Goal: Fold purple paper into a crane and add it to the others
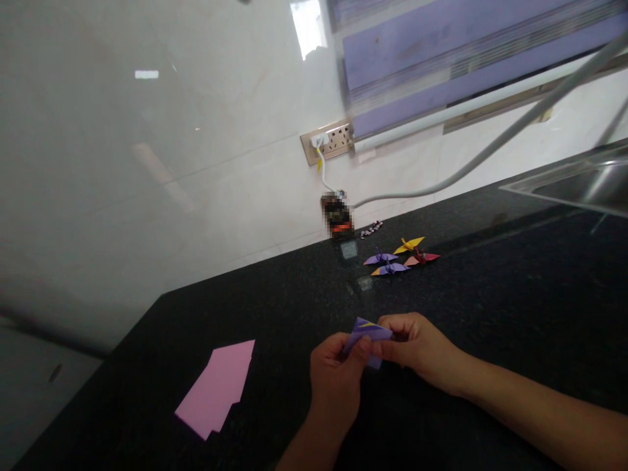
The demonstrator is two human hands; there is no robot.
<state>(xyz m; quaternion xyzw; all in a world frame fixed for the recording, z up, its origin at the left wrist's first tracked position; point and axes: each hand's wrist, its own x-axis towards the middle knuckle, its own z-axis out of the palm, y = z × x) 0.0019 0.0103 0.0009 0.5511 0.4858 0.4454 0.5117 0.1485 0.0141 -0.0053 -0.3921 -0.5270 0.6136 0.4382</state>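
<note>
Between both hands, above the dark countertop (275, 307), is a small folded piece of purple origami paper (375, 333) with a yellow stripe near its top corner. My left hand (337, 374) pinches its left side, the thumb lying across the front. From the right, my right hand (417, 343) grips the other edge between thumb and fingers. The fingers behind the paper are partly hidden. Beyond the hands, several folded paper cranes sit in a group: a yellow crane (408, 246), a red and pink crane (422, 258) and purple ones, including a purple crane (391, 269) with an orange tip.
Pink paper sheets (220, 386) lie overlapping at the left. Against the wall stand a blurred dark object (337, 216) and a small beaded strand (371, 229). A wall socket (338, 139) holds a white plug. A grey hose (471, 167) runs toward the sink (579, 180) side.
</note>
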